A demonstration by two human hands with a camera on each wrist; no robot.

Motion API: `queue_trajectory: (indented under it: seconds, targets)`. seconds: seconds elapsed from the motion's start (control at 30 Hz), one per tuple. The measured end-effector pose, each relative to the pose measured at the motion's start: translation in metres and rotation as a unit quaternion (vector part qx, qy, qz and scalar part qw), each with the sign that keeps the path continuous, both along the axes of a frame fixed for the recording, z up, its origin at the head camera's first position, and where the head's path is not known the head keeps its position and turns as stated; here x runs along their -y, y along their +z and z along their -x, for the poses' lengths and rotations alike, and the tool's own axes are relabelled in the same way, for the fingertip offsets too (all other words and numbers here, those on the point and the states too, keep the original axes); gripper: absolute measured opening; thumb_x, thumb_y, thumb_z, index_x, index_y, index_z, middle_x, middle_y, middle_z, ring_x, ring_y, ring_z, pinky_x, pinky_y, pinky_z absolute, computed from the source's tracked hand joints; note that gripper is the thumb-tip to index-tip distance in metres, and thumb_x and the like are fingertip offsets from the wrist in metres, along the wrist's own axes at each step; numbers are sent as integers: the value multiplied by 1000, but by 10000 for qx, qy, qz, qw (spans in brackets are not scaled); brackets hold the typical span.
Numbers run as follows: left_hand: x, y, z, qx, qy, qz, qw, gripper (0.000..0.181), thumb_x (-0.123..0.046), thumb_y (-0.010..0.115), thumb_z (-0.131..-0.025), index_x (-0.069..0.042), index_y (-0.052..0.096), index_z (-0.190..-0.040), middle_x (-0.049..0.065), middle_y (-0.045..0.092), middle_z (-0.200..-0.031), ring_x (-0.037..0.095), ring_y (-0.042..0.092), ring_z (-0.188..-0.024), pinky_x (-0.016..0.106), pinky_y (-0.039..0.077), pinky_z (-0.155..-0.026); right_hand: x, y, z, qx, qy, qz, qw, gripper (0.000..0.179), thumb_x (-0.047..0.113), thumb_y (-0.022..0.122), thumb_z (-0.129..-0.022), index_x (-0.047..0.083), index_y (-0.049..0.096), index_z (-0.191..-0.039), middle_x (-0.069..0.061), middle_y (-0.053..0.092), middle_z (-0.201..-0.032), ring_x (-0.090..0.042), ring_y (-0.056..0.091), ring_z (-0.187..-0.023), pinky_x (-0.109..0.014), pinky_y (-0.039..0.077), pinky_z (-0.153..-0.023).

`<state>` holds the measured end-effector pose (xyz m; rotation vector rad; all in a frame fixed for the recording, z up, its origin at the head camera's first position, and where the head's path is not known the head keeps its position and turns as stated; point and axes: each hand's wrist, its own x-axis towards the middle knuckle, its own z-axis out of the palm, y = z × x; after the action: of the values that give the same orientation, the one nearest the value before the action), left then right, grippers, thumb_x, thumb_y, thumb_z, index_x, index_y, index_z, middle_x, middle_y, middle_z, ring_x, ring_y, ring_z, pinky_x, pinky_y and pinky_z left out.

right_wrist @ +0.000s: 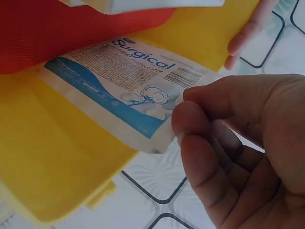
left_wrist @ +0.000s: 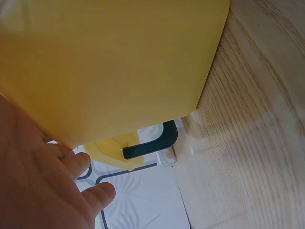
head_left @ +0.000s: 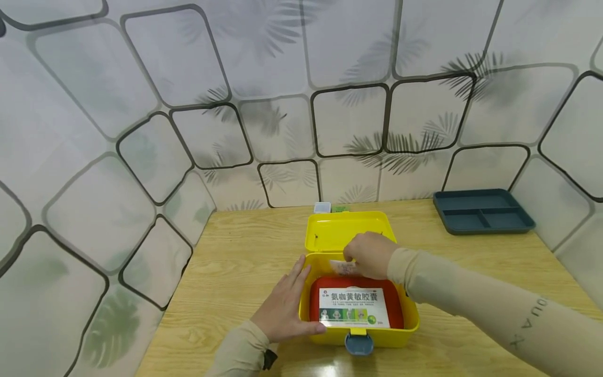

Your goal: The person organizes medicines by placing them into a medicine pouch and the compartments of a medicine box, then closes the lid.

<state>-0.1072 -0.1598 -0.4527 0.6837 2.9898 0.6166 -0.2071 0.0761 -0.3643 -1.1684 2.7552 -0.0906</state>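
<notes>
A yellow lidded box point(head_left: 411, 317) stands on the wooden table with its lid point(head_left: 348, 233) tipped back and a blue-grey latch point(head_left: 359, 344) in front. Inside lies a red case point(head_left: 395, 301), and a white-and-green medicine box point(head_left: 353, 306) rests on it. At the box's back, my right hand point(head_left: 372, 255) pinches the corner of a white-and-blue packet point(right_wrist: 116, 93) printed "Surgical", partly inside the box behind the red case. My left hand point(head_left: 285, 309) rests against the box's left side, fingers extended along the wall. A dark handle point(left_wrist: 152, 144) shows on the lid in the left wrist view.
At the back right of the table sits a dark blue divided tray point(head_left: 485, 212). A small white box point(head_left: 322, 207) and a green item point(head_left: 340, 209) stand behind the lid. Patterned curtain-like walls point(head_left: 282, 125) enclose the table's back and sides.
</notes>
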Motion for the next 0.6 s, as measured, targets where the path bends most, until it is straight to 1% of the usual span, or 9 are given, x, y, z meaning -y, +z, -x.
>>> queue_trajectory:
  seconds: [0.13, 0.23, 0.3, 0.47, 0.53, 0.6]
  targets:
    - [0, 1, 0, -28, -21, -18, 10000, 121, -86, 50, -69, -9, 13, -154, 1, -5, -161, 24, 20, -144, 53, 28, -110, 0, 5, 0, -173, 60, 279, 9994, 21, 35, 76, -82, 16, 75, -91, 4, 70, -82, -10, 55, -68, -29, 53, -75]
    - [0, 2, -1, -30, -20, -50, 10000, 121, -86, 51, -69, -8, 14, -154, 0, -5, -161, 25, 21, -144, 54, 28, -110, 0, 6, 0, -169, 101, 402, 9990, 20, 33, 78, -81, 16, 75, -90, 4, 69, -81, -10, 54, -65, -28, 52, -72]
    - [0, 3, -1, -8, -8, -54, 10000, 120, -86, 51, -69, -9, 15, -154, 0, -5, -161, 25, 21, -144, 53, 28, -111, 0, 4, -1, -117, 124, 351, 9992, 19, 32, 77, -82, 16, 74, -90, 4, 69, -80, -10, 53, -65, -28, 53, -73]
    - [-1, 3, -1, 19, -14, -62, 10000, 120, -86, 51, -69, -9, 14, -154, 4, -2, -162, 25, 21, -144, 54, 28, -111, 3, -5, -3, -17, 110, 156, 9998, 14, 28, 75, -84, 16, 75, -91, 5, 69, -81, -9, 56, -68, -30, 54, -77]
    - [-1, 3, -1, 13, -23, -63, 10000, 120, -86, 50, -70, -8, 14, -154, 5, -1, -162, 25, 21, -144, 54, 28, -110, 4, -7, -3, -15, 94, 126, 9999, 12, 25, 75, -84, 15, 75, -91, 5, 69, -82, -9, 57, -68, -30, 55, -77]
    - [-1, 3, -1, 16, -21, -55, 10000, 120, -86, 50, -70, -8, 14, -154, 5, -1, -162, 25, 21, -144, 54, 28, -110, 6, -8, -3, 32, 60, 88, 9999, 12, 26, 75, -85, 15, 74, -91, 5, 69, -80, -9, 57, -67, -29, 55, -76]
